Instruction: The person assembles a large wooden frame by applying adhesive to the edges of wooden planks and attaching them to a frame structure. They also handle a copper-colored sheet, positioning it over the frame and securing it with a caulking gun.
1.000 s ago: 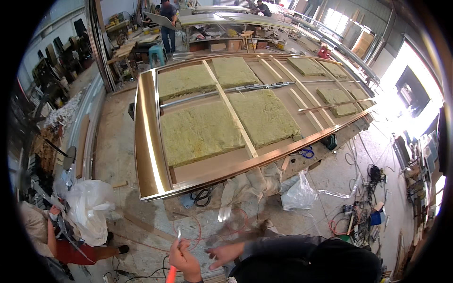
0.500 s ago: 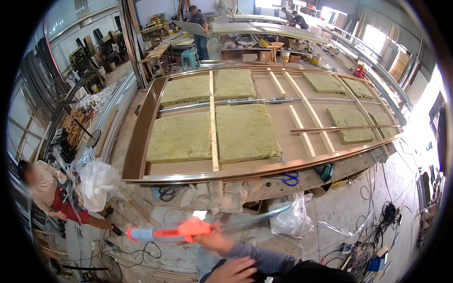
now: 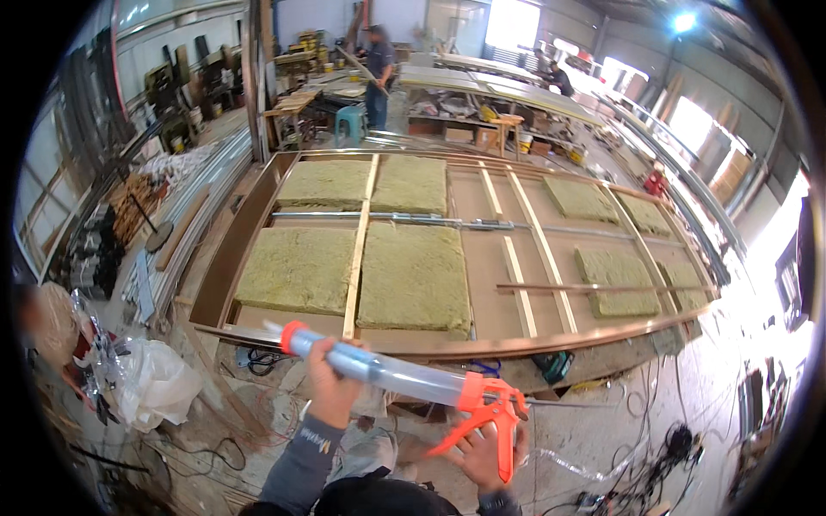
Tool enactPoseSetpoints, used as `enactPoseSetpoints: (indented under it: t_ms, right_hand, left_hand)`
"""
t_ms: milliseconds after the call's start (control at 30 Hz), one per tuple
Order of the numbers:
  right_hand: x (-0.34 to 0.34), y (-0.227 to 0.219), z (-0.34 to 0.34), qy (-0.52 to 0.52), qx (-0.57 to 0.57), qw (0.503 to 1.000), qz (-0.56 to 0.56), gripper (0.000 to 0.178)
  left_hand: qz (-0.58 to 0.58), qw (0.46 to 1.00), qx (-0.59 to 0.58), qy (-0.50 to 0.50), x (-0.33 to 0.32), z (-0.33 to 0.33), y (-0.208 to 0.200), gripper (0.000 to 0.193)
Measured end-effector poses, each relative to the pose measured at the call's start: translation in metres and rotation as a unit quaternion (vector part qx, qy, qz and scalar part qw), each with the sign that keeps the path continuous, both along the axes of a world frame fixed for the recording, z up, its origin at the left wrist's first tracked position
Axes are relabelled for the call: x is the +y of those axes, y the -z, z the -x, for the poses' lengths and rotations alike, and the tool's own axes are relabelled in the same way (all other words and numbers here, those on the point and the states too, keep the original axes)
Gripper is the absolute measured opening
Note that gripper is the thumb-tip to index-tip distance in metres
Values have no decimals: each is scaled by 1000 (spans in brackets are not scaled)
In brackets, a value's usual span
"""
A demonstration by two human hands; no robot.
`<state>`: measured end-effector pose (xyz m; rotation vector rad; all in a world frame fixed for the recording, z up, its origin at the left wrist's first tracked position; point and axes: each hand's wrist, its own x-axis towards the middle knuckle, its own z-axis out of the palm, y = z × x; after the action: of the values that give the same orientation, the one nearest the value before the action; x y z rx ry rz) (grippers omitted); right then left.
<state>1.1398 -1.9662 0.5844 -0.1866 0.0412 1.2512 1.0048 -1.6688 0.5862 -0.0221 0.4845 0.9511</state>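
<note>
A caulking gun (image 3: 404, 375) with a clear tube barrel and orange end cap, trigger and handle lies slantwise across my front, its nozzle end up and left. My left hand (image 3: 331, 385) is wrapped round the barrel just behind the front cap. At the rear, my right hand (image 3: 483, 452) grips the orange handle and trigger, partly hidden behind them. A metal plunger rod (image 3: 572, 403) sticks out to the right. Beyond the gun lies a large brown metal-framed panel (image 3: 486, 346), holding yellowish insulation slabs (image 3: 413, 279) and pale wooden strips (image 3: 359, 258).
A green power tool (image 3: 553, 367) lies by the panel's near edge. At left, a person stands by a white plastic bag (image 3: 157, 385). Tangled cables (image 3: 680, 443) lie on the floor at right. Another person (image 3: 379, 77) stands at the back beside a blue stool (image 3: 350, 125).
The caulking gun has come up toward the panel and tilted. Earlier, one hand held it near the handle; now my other hand is also on it, round the barrel.
</note>
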Motion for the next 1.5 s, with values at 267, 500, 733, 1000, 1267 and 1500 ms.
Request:
enactPoseSetpoints:
  t_ms: [267, 500, 733, 1000, 1267, 1500]
  right_hand:
    - [30, -59, -66, 76, -307, 935, 158, 69]
    - [126, -47, -74, -3, -182, 965, 190, 46]
    - [137, -34, -149, 147, -373, 864, 303, 55]
    - [227, -72, -232, 120, -560, 767, 289, 40]
    - [272, -55, -266, 27, -663, 717, 213, 44]
    - [273, -65, -265, -19, -693, 688, 215, 51]
  left_hand:
    - [-2, 992, -96, 84, 46, -133, 16, 24]
    - [-49, 990, -130, 3, 132, -120, 19, 22]
    - [-76, 987, -24, 139, 183, -217, 68, 21]
    - [20, 981, -158, 113, 261, -289, 96, 29]
    - [84, 978, -163, 104, 300, -304, 116, 29]
    - [82, 984, -128, 89, 295, -296, 115, 32]
